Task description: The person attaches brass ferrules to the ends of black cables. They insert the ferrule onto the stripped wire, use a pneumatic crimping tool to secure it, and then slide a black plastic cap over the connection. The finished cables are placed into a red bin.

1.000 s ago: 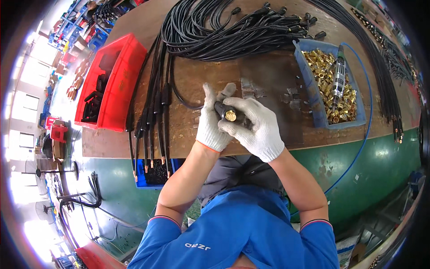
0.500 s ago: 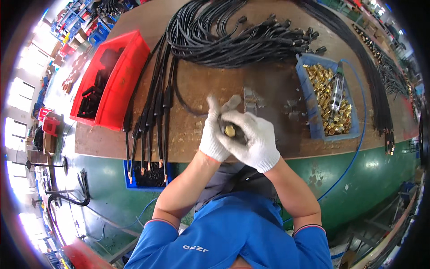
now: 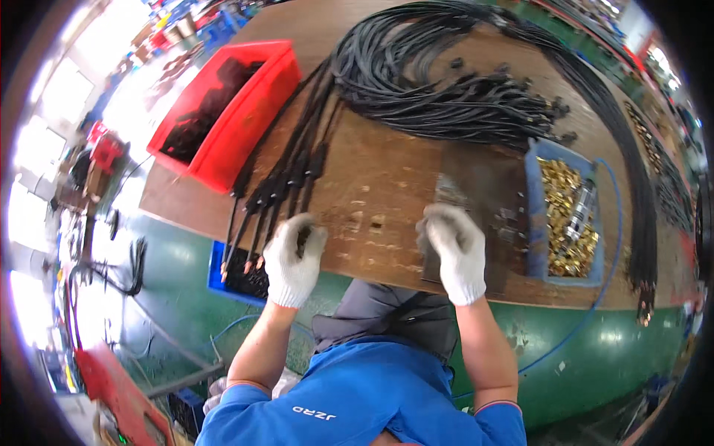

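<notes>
My left hand (image 3: 295, 260), in a white knit glove, is curled around the lower end of a black cable at the table's front edge, beside several other cables. Its fingers cover the cable's tip. These black cables (image 3: 296, 178) have thick sleeves partway along and bare copper ends, some overhanging the edge. My right hand (image 3: 457, 253), gloved alike, hovers by a dark flat plate (image 3: 483, 182), fingers loosely bent and apart, slightly blurred. Nothing shows in it. Right of it stands a light blue bin (image 3: 532, 215) of small brass fittings (image 3: 559, 215), with a metal tool (image 3: 582, 208) lying on top.
A red bin (image 3: 249, 111) with black parts stands at the left. Coiled black cables (image 3: 446, 104) fill the back; a long bundle (image 3: 632, 186) runs down the right side. A blue hose (image 3: 619, 215) crosses the right edge. Below the left edge is a blue crate (image 3: 216, 267).
My hands have come apart from the middle, where they held a cable end with a brass fitting. The left went to the cables at left, the right moved rightward. The view has shifted.
</notes>
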